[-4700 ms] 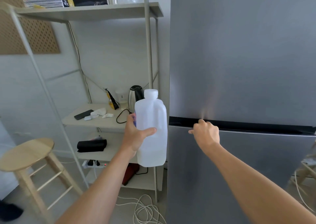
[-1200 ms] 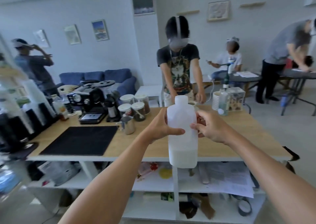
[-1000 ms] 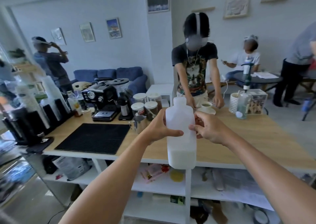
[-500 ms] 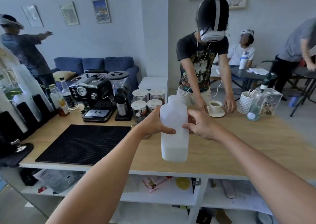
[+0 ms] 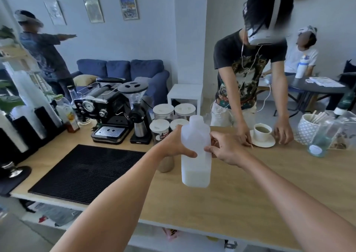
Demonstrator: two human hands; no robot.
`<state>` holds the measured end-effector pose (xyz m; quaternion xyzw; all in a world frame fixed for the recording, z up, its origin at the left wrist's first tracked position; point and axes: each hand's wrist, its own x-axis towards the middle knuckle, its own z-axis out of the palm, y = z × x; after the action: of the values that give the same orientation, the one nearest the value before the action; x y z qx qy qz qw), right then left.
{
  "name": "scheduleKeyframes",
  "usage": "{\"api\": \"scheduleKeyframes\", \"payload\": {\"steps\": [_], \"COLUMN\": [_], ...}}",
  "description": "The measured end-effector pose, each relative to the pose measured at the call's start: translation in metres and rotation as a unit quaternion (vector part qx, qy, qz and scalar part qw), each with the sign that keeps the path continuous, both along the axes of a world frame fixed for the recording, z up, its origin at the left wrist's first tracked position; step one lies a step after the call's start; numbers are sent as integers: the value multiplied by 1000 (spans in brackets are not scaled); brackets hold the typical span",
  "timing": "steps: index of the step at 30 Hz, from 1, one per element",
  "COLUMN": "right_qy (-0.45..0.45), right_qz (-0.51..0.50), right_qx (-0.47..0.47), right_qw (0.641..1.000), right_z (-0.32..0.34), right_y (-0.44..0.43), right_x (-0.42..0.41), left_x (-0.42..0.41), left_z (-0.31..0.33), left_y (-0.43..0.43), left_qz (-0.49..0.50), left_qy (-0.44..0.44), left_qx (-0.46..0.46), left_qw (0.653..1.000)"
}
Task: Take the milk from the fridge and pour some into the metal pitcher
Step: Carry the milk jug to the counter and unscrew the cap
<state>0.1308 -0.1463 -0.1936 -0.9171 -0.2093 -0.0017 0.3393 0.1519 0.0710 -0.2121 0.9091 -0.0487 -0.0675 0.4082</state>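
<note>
Gripping milk jug [image 5: 195, 155] upright, left hand [image 5: 174, 143], right hand [image 5: 224, 148] flanking

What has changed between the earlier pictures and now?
The person carried the milk jug from the fridge to the wooden counter; the right hand left the fridge door and now grips the jug too. The left hand kept its grip; the cap stays on.
</note>
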Motion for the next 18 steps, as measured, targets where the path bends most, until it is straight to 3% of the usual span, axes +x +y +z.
{"api": "scheduleKeyframes", "payload": {"steps": [10,18], "right_qy": [22,22], "right_qz": [37,17], "right_qx": [15,14], "right_qw": [999,1000], "right_z": [-32,-57], "right_y": [-9,1], "right_x": [78,98], "left_x": [52,78], "left_z": [-20,-37], "left_y": [-14,-7], "left_qz": [58,46], "left_qy": [-7,2], "left_qx": [14,31], "left_qw": [998,998]}}
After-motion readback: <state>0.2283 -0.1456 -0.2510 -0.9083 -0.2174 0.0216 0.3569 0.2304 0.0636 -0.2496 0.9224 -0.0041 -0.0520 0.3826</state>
